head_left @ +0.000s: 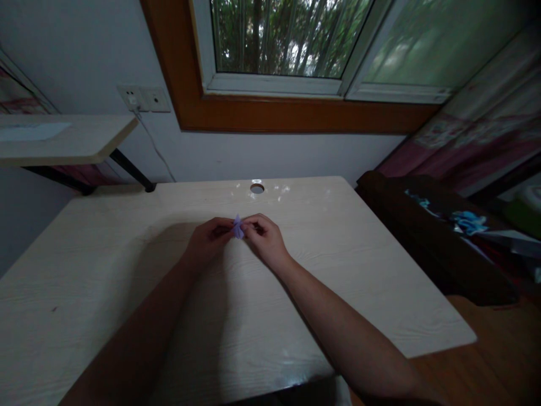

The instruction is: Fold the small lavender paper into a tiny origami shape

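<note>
A small folded piece of purple paper (238,227) is pinched between both my hands over the middle of a pale wooden desk (105,270). My left hand (208,239) grips its left side with curled fingers. My right hand (265,238) grips its right side, fingers closed on it. Both forearms reach in from the bottom edge. Most of the paper is hidden by my fingertips.
A round cable hole (257,188) sits at the desk's far edge. A shelf (63,138) juts out at the left, with wall sockets (143,98) and a cord behind it. A window is above. Dark furniture (426,237) with clutter stands at the right.
</note>
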Motion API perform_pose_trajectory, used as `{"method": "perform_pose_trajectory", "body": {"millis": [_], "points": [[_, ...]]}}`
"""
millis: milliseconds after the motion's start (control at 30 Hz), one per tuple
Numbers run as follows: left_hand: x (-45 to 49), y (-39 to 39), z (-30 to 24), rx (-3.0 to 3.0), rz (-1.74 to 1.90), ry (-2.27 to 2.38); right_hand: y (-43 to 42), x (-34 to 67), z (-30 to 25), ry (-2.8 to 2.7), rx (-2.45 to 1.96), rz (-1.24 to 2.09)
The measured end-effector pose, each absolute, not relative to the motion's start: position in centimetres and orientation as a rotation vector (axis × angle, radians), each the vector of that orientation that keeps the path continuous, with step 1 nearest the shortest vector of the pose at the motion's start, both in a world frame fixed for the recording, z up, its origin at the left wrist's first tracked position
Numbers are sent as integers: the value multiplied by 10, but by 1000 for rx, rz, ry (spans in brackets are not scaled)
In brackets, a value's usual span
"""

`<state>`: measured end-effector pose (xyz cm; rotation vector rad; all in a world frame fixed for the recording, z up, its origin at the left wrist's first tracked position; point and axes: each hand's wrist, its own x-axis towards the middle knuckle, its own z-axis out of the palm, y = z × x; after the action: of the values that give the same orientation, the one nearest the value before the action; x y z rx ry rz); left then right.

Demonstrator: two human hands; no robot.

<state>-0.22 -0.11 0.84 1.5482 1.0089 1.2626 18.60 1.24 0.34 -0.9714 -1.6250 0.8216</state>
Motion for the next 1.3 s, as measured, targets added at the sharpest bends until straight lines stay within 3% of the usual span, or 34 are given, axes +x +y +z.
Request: {"method": "perform_pose_trajectory", "body": {"millis": [833, 1300], "points": [[-3, 5, -2, 1581, 1229, 1048, 12, 188, 8, -1720, -881, 729], [-4, -4, 18, 1610, 1255, 978, 8, 192, 6, -1946, -928, 663]]}}
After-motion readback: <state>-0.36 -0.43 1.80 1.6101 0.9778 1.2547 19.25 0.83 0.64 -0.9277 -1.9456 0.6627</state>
